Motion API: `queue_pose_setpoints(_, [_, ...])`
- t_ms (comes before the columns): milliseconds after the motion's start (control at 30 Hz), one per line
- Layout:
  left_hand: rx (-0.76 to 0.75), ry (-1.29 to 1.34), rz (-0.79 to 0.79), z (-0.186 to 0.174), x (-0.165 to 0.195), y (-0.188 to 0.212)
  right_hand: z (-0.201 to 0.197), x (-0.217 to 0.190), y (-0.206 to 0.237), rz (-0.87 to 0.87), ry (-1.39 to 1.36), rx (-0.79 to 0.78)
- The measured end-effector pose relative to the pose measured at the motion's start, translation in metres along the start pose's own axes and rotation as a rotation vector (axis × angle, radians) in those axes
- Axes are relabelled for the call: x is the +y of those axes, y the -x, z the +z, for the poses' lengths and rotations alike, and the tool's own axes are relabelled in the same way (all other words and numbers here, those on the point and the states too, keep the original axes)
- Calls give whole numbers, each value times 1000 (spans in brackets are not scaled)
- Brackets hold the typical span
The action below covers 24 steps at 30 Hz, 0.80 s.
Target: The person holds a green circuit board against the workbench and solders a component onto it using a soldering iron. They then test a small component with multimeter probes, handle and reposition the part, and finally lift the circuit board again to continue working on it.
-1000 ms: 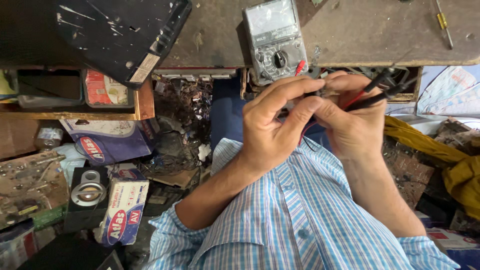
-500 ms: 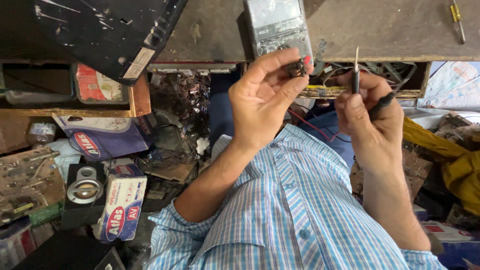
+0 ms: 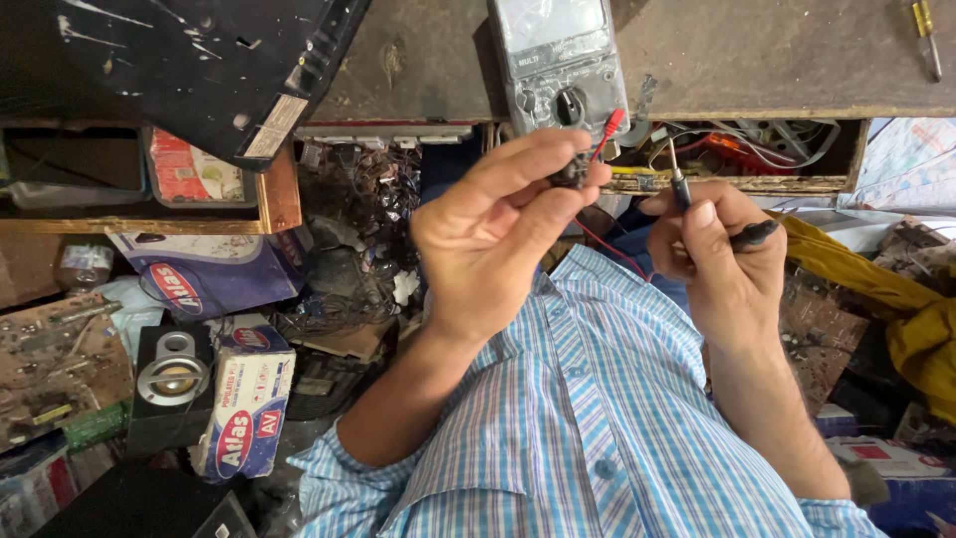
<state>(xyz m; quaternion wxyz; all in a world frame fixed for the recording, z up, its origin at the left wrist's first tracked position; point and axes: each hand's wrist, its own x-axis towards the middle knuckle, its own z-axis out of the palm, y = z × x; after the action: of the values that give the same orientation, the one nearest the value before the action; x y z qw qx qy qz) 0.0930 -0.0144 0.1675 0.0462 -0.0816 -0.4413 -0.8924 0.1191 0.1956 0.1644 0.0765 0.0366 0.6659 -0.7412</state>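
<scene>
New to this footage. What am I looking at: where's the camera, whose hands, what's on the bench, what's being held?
There is one view, from a camera on the person's head looking down past their striped shirt; there is no robot, just two bare hands. The left hand pinches a small dark part between thumb and fingers. The right hand grips two thin test probes, with one metal tip pointing up. On the wooden bench lie a grey multimeter, a black panel and a screwdriver. Boxes and a small speaker sit lower left.
</scene>
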Motion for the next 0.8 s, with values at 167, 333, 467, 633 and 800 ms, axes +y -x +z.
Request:
queue_pose_setpoints(167, [36, -10, -12, 4, 14, -5, 3, -2, -2, -11, -5, -20])
queue_pose_setpoints(333, [36, -46, 36, 8, 3, -12, 10, -6, -6, -53, 19, -42])
queue_pose_setpoints(467, [54, -80, 17, 3, -5, -12, 14, -1, -16, -60, 31, -67])
queue_pose_setpoints(633, [75, -63, -53, -12, -18, -11, 15, 19, -30, -31, 83, -100])
queue_pose_setpoints(800, [121, -4, -153, -21, -33, -7, 14, 34, -29, 3, 104, -115])
